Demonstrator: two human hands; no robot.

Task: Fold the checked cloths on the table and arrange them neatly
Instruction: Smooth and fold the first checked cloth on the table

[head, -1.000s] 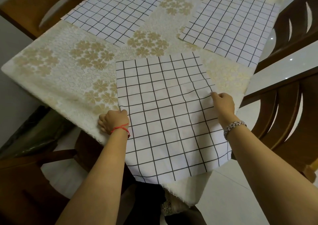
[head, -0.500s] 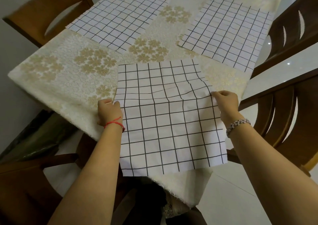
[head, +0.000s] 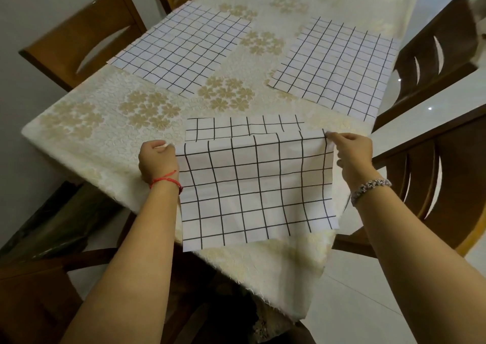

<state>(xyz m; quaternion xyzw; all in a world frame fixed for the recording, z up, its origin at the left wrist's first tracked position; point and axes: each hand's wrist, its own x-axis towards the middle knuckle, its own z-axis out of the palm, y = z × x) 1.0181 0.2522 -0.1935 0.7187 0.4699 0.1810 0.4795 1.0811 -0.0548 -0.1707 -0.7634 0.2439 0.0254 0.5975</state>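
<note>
Three white cloths with black checks lie on a cream flowered tablecloth (head: 92, 122). The nearest cloth (head: 252, 185) hangs partly over the table's front corner, and its middle is lifted into a fold. My left hand (head: 157, 159) grips its left edge at the fold. My right hand (head: 352, 154) pinches its right edge between thumb and fingers. A strip of the same cloth's far part lies flat behind the raised fold. A second cloth (head: 184, 51) lies flat at the far left, a third cloth (head: 339, 67) at the far right.
Wooden chairs stand around the table: one chair (head: 79, 35) at the left, another chair (head: 431, 51) at the right, and a closer chair (head: 434, 185) by my right arm. A white tiled floor (head: 368, 304) shows below right.
Both hands have lifted the near cloth's side edges and carried them away from me, so the flat cloth now rises in a fold and covers much of its far half.
</note>
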